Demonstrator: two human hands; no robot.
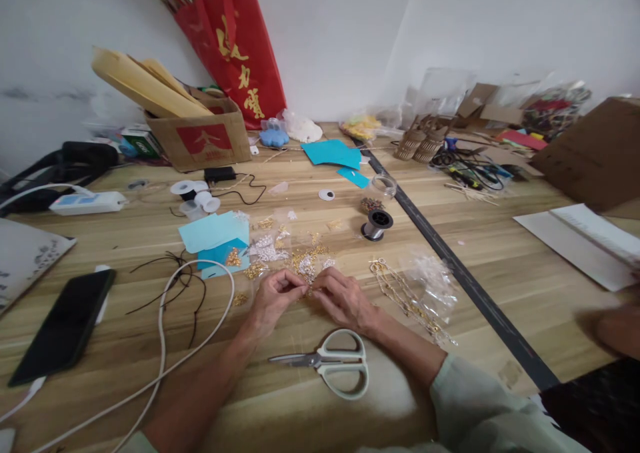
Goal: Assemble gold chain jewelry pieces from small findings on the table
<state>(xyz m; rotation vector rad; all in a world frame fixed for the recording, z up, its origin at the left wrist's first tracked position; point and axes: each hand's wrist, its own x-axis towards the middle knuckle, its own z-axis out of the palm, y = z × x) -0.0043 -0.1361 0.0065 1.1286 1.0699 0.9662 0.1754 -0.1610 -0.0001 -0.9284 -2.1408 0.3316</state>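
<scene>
My left hand (275, 297) and my right hand (345, 298) meet over the middle of the table, fingertips pinched close together. Whatever they pinch is too small to make out. Just beyond the fingers lie loose gold beads (313, 249) and silvery beads (305, 266). Clear bags of white beads (270, 247) and gold pieces (256, 269) are left of them. Between my forearms rest scissors (320, 361) with pale handles, blades pointing left. Right of my right hand, beaded chains (400, 289) lie beside crumpled clear bags (433, 286).
A spool of wire (377, 226) stands beyond my right hand, near a clear jar (383, 186). Blue paper sheets (215, 231), a white cable (163, 319) and a phone (63, 326) lie left. A dark strip (440, 236) crosses the table. Another person's arm (620, 329) shows at right.
</scene>
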